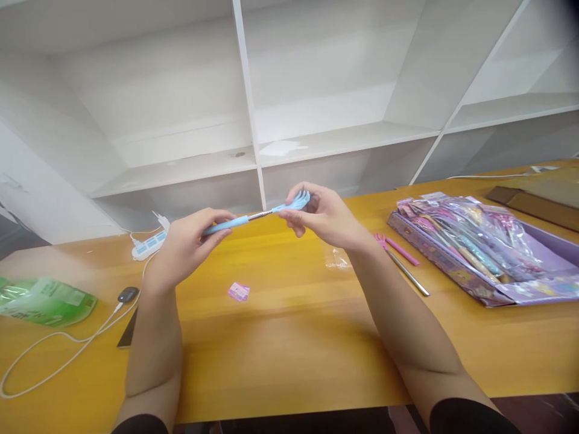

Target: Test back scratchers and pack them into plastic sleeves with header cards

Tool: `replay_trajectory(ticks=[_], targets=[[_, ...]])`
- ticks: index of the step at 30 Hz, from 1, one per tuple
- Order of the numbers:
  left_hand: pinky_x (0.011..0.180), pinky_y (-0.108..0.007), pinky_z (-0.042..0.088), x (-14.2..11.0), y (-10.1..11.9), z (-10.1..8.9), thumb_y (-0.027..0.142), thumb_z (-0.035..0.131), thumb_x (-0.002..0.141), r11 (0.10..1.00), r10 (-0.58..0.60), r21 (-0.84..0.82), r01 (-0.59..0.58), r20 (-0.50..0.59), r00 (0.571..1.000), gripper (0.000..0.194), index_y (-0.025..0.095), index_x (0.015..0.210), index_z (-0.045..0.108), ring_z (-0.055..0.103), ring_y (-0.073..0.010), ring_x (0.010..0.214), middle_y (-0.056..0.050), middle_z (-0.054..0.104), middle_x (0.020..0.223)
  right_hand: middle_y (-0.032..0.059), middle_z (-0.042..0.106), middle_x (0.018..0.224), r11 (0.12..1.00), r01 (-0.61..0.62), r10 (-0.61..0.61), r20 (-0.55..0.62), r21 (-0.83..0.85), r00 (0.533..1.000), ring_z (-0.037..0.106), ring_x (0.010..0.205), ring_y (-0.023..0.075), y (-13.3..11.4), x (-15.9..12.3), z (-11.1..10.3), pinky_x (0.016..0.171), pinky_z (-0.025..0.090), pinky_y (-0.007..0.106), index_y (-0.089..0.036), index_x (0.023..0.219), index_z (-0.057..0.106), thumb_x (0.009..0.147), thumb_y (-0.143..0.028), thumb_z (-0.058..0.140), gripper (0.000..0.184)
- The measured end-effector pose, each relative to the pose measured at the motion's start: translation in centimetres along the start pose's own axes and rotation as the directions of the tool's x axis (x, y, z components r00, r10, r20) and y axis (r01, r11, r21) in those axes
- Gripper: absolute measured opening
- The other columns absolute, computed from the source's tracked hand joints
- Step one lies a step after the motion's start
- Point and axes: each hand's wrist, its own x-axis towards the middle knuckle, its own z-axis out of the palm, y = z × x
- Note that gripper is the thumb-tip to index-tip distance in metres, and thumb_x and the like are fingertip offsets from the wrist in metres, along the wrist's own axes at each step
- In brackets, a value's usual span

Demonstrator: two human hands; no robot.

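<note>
Scratcher (235, 222): light blue, held in the air over the tabletop (280, 355), toward its far edge; handle to the left, clawed head to the right and slightly higher, bare metal rod between them.
Left hand (192, 241): closed around the handle, thumb and fingers pinching it.
Right hand (316, 214): thumb and fingers closed on the clawed head, the other fingers loosely curled.
Card (238, 292): small, pink, on the tabletop below and between the hands.
Wrapper (337, 258): clear, lying just beside the right forearm.
Pink pieces: claw (380, 241) with a metal rod (409, 274), and a pink tube (402, 251) beside it, between the right forearm and the box.
Box (434, 263): purple, open, by the tabletop's right edge, holding packets (479, 238) in clear wrap.
Cardboard (534, 202): brown, at the far right corner.
Power strip (149, 245): white, near the far left, beyond the left wrist.
Green bag (47, 301): at the left edge.
Black gadget (128, 295): plugged to a white cable (67, 337), near a dark flat object (128, 333) partly hidden by the left forearm.
</note>
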Motion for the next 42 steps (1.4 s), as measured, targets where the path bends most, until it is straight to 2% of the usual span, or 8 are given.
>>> replay_trajectory(ticks=[4,7,10,12,15,22,33,42], targets=[[0.074,-0.030,0.048,0.1,0.9,0.6,0.033,0.054,0.112,0.964,0.106,0.247,-0.096,-0.030,0.994,0.027,0.025,0.131,0.071,0.066,-0.0180,0.083,-0.005,0.073,0.100,-0.0011,0.061,0.058,0.981,-0.014,-0.012,-0.134,-0.192,0.991,0.054,0.047,0.0108,0.6,-0.1,0.8,0.044,0.040,0.023,-0.019,0.074,0.059,0.090,-0.066,0.082,0.055],[0.069,-0.030,0.042,0.4,1.3,1.5,0.031,0.051,0.113,0.929,0.176,0.343,-0.142,-0.068,0.982,0.030,0.026,0.134,0.071,0.062,-0.0189,0.079,-0.005,0.068,0.092,0.0016,0.069,0.078,0.926,0.087,-0.132,-0.100,-0.367,0.986,0.062,0.060,0.0141,1.4,-0.2,1.2,0.056,0.049,0.026,-0.020,0.101,0.068,0.100,-0.062,0.073,0.043],[0.062,-0.029,0.035,0.6,1.3,2.0,0.030,0.050,0.113,0.916,0.162,0.380,-0.127,-0.062,0.985,0.031,0.027,0.135,0.072,0.058,-0.0176,0.073,-0.003,0.064,0.086,0.0111,0.069,0.122,0.717,0.308,-0.393,0.003,-0.625,0.920,0.068,0.095,0.0201,2.0,0.0,1.0,0.081,0.057,0.033,-0.023,0.141,0.060,0.102,-0.048,0.077,0.049],[0.062,-0.030,0.034,0.5,1.1,2.2,0.032,0.052,0.113,0.919,0.151,0.377,-0.119,-0.056,0.987,0.029,0.026,0.132,0.073,0.058,-0.0170,0.071,-0.002,0.064,0.085,0.0123,0.064,0.131,0.541,0.421,-0.519,0.104,-0.728,0.848,0.065,0.108,0.0221,2.3,0.2,0.9,0.090,0.056,0.035,-0.025,0.138,0.064,0.106,-0.038,0.072,0.035],[0.062,-0.030,0.033,0.4,0.9,2.4,0.036,0.056,0.112,0.919,0.166,0.374,-0.124,-0.081,0.983,0.024,0.026,0.124,0.074,0.057,-0.0166,0.069,-0.002,0.066,0.085,0.0093,0.068,0.121,0.404,0.477,-0.564,0.197,-0.781,0.802,0.064,0.107,0.0221,2.6,0.3,0.9,0.086,0.053,0.034,-0.028,0.121,0.072,0.111,-0.031,0.061,0.016],[0.063,-0.032,0.030,0.8,1.9,3.9,0.035,0.059,0.111,0.900,0.233,0.407,-0.157,-0.144,0.962,0.020,0.023,0.103,0.072,0.057,-0.0184,0.073,-0.002,0.064,0.079,0.0069,0.074,0.102,0.190,0.502,-0.607,0.301,-0.844,0.735,0.061,0.089,0.0210,3.2,0.4,0.9,0.078,0.044,0.036,-0.027,0.111,0.073,0.113,-0.019,0.052,0.023],[0.061,-0.035,0.028,0.9,2.1,5.2,0.037,0.054,0.113,0.805,0.320,0.555,-0.209,-0.110,0.941,0.029,0.023,0.092,0.069,0.047,-0.0201,0.069,-0.003,0.057,0.074,0.0052,0.070,0.089,0.040,0.487,-0.424,0.427,-0.872,0.799,0.061,0.083,0.0199,2.6,0.2,1.4,0.081,0.041,0.035,-0.020,0.109,0.071,0.104,0.002,0.044,0.035],[0.065,-0.039,0.025,1.5,-1.1,2.0,0.050,0.058,0.109,0.868,0.248,0.487,-0.095,-0.261,0.933,0.033,0.027,0.090,0.073,0.049,-0.0244,0.073,-0.006,0.059,0.073,0.0033,0.073,0.088,0.018,0.375,-0.458,0.326,-0.927,0.827,0.062,0.083,0.0195,0.9,0.1,-2.5,0.083,0.040,0.034,-0.024,0.115,0.072,0.105,-0.002,0.048,0.034]])
